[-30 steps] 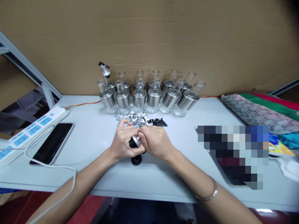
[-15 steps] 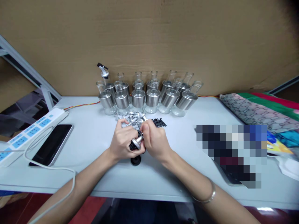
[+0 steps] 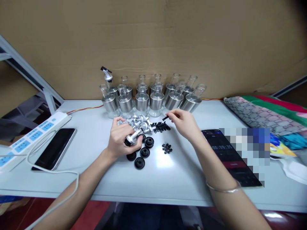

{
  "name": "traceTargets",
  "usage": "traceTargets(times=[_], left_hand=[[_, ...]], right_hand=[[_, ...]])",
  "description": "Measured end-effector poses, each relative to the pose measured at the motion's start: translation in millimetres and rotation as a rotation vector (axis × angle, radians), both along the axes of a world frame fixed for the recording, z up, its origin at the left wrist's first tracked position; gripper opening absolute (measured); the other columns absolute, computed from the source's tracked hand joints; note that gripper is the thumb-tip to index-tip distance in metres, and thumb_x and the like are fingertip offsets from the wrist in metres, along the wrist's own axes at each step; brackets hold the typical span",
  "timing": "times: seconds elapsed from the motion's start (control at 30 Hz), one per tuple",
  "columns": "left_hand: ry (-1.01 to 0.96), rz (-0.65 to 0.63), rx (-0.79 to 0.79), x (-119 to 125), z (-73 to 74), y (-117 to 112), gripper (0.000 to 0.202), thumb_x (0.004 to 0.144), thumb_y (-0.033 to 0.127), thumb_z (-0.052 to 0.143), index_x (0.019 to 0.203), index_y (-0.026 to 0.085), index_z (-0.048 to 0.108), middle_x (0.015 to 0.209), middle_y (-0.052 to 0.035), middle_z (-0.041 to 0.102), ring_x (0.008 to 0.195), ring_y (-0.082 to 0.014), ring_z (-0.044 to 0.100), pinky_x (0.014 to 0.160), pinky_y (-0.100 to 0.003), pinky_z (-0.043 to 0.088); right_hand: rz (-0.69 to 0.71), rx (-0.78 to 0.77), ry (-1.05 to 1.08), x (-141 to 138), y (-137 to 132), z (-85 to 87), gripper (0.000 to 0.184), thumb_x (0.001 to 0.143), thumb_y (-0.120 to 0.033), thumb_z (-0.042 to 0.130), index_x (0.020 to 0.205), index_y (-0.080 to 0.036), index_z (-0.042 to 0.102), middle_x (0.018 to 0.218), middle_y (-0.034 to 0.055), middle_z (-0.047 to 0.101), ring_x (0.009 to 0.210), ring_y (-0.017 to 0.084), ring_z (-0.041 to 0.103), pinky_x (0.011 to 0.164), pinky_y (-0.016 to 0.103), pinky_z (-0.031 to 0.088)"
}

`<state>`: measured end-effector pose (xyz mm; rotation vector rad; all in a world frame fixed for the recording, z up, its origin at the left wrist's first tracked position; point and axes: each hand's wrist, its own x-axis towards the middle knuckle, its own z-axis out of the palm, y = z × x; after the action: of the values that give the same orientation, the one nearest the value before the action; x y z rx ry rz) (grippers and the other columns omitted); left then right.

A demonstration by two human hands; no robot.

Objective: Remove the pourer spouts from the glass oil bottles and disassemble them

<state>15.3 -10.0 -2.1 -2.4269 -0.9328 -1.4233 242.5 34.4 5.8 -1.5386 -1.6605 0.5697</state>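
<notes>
My left hand (image 3: 123, 137) is closed around a silver pourer spout (image 3: 133, 137) with a black base. Between the fingertips of my right hand (image 3: 183, 123) is a small black lever (image 3: 165, 118), pinched just above a pile of black levers (image 3: 161, 126). Silver spout pieces (image 3: 139, 120) lie heaped beyond my left hand. Several black ridged discs (image 3: 145, 152) rest on the table beside and below that hand. A cluster of tiny black rings (image 3: 167, 148) sits to their right.
Steel-banded glass bottles (image 3: 142, 101) stand in two rows at the back; one carries a fitted pourer (image 3: 107, 74). At left are a power strip (image 3: 35, 134) and a phone (image 3: 55, 148). Another phone (image 3: 223, 156) lies at right, near patterned cloth (image 3: 261, 113). A white cable (image 3: 74, 174) crosses my left forearm.
My right hand has left the spout in my left hand and moved right and away to the black levers, taking one. The discs and rings are now uncovered.
</notes>
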Motion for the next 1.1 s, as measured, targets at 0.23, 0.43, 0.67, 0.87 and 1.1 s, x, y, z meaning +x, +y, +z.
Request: traceTargets(times=[0.23,0.43,0.67,0.87,1.1], left_hand=[[0.022,-0.002,0.011,-2,-1.9,2,0.026,0.072,0.021,0.059,0.061,0.020,0.036,0.048,0.0094,0.041,0.043,-0.0077,0.038,0.074,-0.034,0.040],[0.033,-0.017,0.005,-1,-2.5,2,0.026,0.072,0.019,0.060,0.061,0.020,0.036,0.048,0.0096,0.039,0.043,-0.0071,0.037,0.074,-0.034,0.039],[0.050,-0.012,-0.009,-3,-2.5,3,0.026,0.074,0.019,0.060,0.062,0.019,0.036,0.050,0.0093,0.040,0.044,-0.0071,0.037,0.075,-0.033,0.040],[0.043,-0.008,0.000,-3,-2.2,3,0.026,0.075,0.021,0.060,0.063,0.020,0.037,0.050,0.0092,0.039,0.045,-0.0074,0.035,0.074,-0.033,0.041],[0.042,0.000,0.007,-4,-2.2,4,0.025,0.075,0.021,0.060,0.064,0.020,0.038,0.049,0.0094,0.041,0.044,-0.0073,0.036,0.074,-0.033,0.042]], right_hand=[[-0.044,-0.226,-0.007,12,-1,4.8,0.010,0.070,-0.015,0.064,0.060,-0.016,0.063,0.054,0.0000,0.061,0.055,0.014,0.054,0.061,0.028,0.039],[-0.020,-0.219,-0.146,10,6,-9.9,0.011,0.073,-0.019,0.065,0.066,-0.014,0.071,0.059,0.0021,0.065,0.058,0.015,0.056,0.060,0.027,0.038],[0.039,-0.246,-0.229,10,9,-22.5,0.016,0.079,-0.020,0.060,0.076,-0.013,0.074,0.065,0.0033,0.069,0.062,0.015,0.058,0.061,0.025,0.038],[0.029,-0.240,-0.290,7,9,-22.0,0.016,0.082,-0.018,0.058,0.084,-0.014,0.074,0.078,0.0063,0.072,0.072,0.017,0.061,0.068,0.026,0.040],[-0.020,-0.259,-0.351,8,8,-22.3,0.019,0.083,-0.017,0.056,0.082,-0.012,0.073,0.077,0.0101,0.072,0.072,0.021,0.062,0.068,0.029,0.040]])
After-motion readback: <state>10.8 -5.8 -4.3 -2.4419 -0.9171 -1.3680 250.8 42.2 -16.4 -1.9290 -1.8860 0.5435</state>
